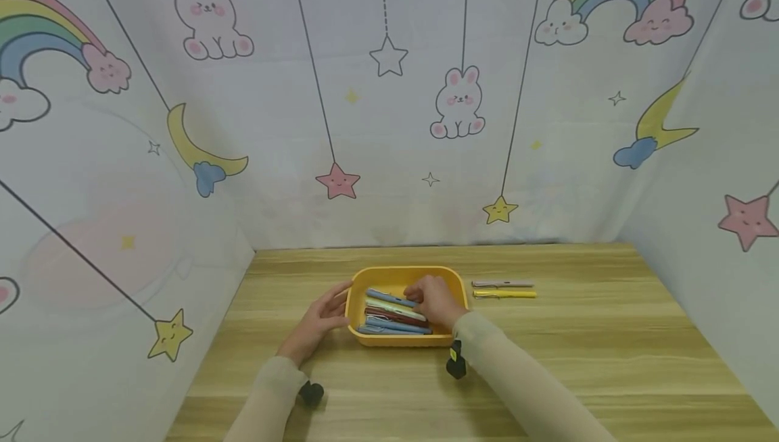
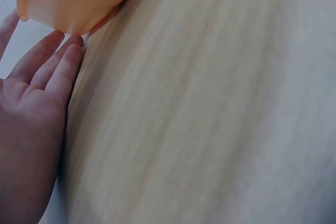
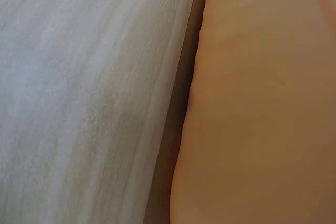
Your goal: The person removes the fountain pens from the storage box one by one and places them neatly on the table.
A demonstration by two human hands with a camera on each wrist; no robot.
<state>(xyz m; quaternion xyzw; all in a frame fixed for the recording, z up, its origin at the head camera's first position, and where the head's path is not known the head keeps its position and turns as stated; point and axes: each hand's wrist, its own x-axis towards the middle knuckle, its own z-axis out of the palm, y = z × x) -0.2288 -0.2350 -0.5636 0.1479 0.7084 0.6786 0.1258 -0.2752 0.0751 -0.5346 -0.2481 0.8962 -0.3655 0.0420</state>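
Note:
In the head view a yellow plastic basket (image 1: 408, 340) holds several pens, lying side by side. My right hand (image 1: 439, 301) reaches in over its right end. Its fingers and thumb pinch the right end of the farthest blue pen (image 1: 382, 296); the fingertips are partly hidden. Nearer lie a pale green pen (image 1: 383, 306), a dark red pen (image 1: 395, 315) and more blue pens (image 1: 389, 330). My left hand (image 1: 316, 324) touches the basket's left end, fingers loosely extended. In the left wrist view these fingers (image 2: 65, 72) reach the basket's outer wall (image 2: 73, 3).
Right of the basket, a grey-pink pen (image 1: 505, 284) and a yellow pen (image 1: 508, 294) lie parallel on the wooden table (image 1: 596, 354). Cloth walls (image 1: 389, 124) printed with rabbits, stars and rainbows stand at the back and both sides. The right wrist view shows only basket wall (image 3: 262, 103) and tabletop.

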